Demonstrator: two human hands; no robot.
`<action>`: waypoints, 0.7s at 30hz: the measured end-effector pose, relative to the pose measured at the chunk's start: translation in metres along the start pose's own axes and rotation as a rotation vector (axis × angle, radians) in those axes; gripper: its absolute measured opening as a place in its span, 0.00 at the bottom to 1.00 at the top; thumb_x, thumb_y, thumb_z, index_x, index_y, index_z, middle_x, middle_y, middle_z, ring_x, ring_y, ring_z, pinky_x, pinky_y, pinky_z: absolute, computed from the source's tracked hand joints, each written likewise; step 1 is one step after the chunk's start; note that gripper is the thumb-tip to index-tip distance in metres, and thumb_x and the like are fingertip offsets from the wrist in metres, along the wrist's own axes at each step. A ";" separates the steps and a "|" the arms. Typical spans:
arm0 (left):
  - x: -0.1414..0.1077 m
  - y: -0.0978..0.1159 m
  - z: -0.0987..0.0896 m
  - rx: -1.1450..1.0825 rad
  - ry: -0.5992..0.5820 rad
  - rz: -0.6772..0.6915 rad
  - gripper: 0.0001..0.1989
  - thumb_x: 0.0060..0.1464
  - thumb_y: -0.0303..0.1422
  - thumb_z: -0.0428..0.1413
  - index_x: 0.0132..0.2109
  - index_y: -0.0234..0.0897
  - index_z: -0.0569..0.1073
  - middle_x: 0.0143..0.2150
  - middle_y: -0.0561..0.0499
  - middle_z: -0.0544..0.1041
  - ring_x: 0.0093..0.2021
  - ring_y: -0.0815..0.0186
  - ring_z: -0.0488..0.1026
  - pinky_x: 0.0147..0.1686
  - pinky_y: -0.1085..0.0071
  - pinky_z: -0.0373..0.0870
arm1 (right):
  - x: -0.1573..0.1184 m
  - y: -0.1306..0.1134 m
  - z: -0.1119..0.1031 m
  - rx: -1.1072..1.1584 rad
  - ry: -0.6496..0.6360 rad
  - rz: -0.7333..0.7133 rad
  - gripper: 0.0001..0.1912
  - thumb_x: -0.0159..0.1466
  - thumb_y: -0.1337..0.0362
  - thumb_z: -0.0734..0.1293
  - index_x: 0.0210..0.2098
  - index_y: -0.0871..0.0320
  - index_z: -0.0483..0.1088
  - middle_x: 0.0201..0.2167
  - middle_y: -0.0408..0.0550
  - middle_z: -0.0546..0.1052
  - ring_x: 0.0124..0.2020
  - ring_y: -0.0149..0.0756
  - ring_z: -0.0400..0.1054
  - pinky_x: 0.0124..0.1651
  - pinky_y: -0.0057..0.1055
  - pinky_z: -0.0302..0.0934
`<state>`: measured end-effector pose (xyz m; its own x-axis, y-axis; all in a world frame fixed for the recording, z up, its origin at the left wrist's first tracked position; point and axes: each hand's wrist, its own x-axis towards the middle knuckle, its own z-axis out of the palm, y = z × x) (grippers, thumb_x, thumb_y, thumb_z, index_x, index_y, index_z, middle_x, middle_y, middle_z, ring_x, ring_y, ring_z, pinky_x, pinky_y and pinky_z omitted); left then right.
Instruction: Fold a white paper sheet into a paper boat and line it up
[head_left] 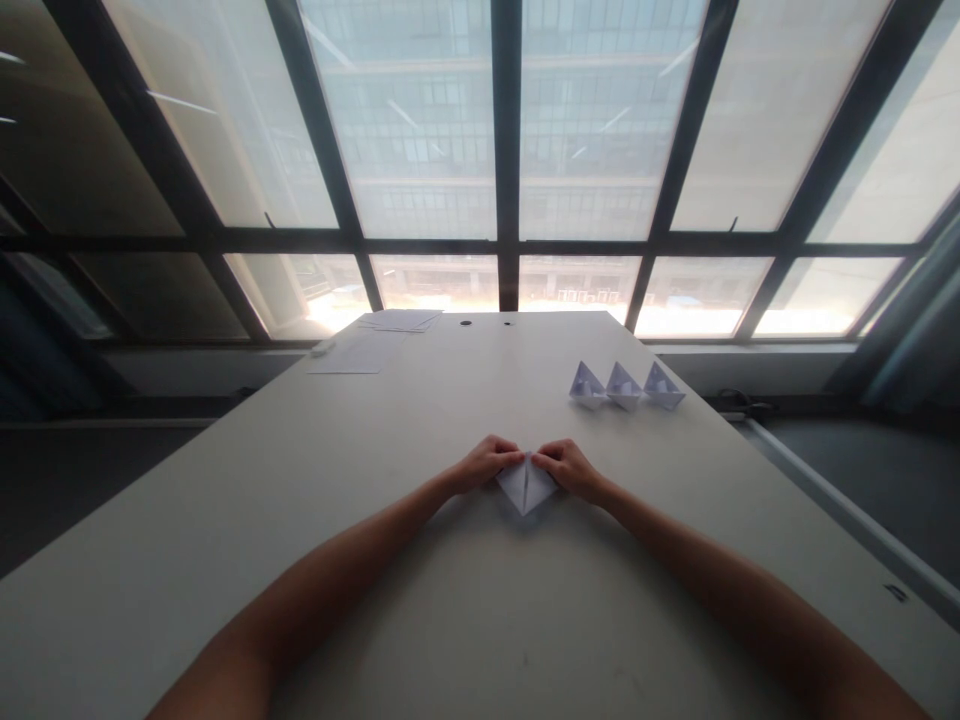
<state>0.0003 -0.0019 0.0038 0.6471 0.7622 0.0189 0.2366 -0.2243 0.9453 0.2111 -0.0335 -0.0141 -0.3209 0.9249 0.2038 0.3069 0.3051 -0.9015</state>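
A folded piece of white paper [523, 492] is held between my hands near the middle of the table. Its lower corner points toward me, and a split or crease runs down its centre. My left hand [489, 462] pinches the upper left part, fingers closed on it. On the upper right part, my right hand [568, 467] grips in the same way, thumb close to the centre line. The fingertips of both hands nearly meet at the top. My fingers hide the paper's upper edges.
Three folded paper boats [624, 388] stand in a row at the right of the white table [360, 610]. Flat paper sheets [356, 352] lie at the far left. Two small dark holes sit near the far edge. Large windows [431, 120] rise beyond the table.
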 end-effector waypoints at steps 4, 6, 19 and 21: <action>0.000 0.000 0.000 -0.024 0.018 -0.002 0.25 0.50 0.52 0.60 0.23 0.33 0.67 0.20 0.58 0.57 0.23 0.72 0.51 0.24 0.73 0.46 | 0.000 -0.002 0.000 0.003 0.005 0.011 0.21 0.59 0.51 0.65 0.18 0.60 0.65 0.16 0.38 0.58 0.22 0.27 0.50 0.24 0.27 0.43; 0.000 0.000 0.000 -0.026 0.044 0.003 0.24 0.50 0.50 0.60 0.23 0.34 0.67 0.20 0.58 0.57 0.23 0.72 0.51 0.24 0.73 0.46 | 0.000 -0.001 -0.001 0.003 0.019 0.016 0.20 0.59 0.52 0.65 0.18 0.60 0.66 0.17 0.38 0.58 0.22 0.27 0.50 0.24 0.27 0.43; 0.001 0.003 0.000 -0.032 0.358 -0.028 0.21 0.50 0.45 0.56 0.31 0.29 0.79 0.22 0.52 0.70 0.25 0.69 0.62 0.26 0.73 0.55 | 0.002 0.003 -0.005 0.038 0.234 0.060 0.18 0.58 0.52 0.65 0.19 0.59 0.66 0.16 0.39 0.62 0.21 0.28 0.52 0.24 0.28 0.45; 0.002 0.001 0.000 -0.058 0.411 -0.024 0.20 0.50 0.45 0.56 0.32 0.28 0.80 0.23 0.51 0.72 0.25 0.68 0.64 0.27 0.73 0.57 | 0.002 0.003 -0.005 0.051 0.258 0.072 0.19 0.58 0.52 0.65 0.19 0.59 0.67 0.16 0.39 0.63 0.20 0.28 0.53 0.24 0.27 0.46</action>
<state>0.0017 -0.0003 0.0048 0.2958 0.9484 0.1143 0.1988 -0.1781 0.9637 0.2157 -0.0292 -0.0145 -0.0586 0.9730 0.2231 0.2733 0.2305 -0.9339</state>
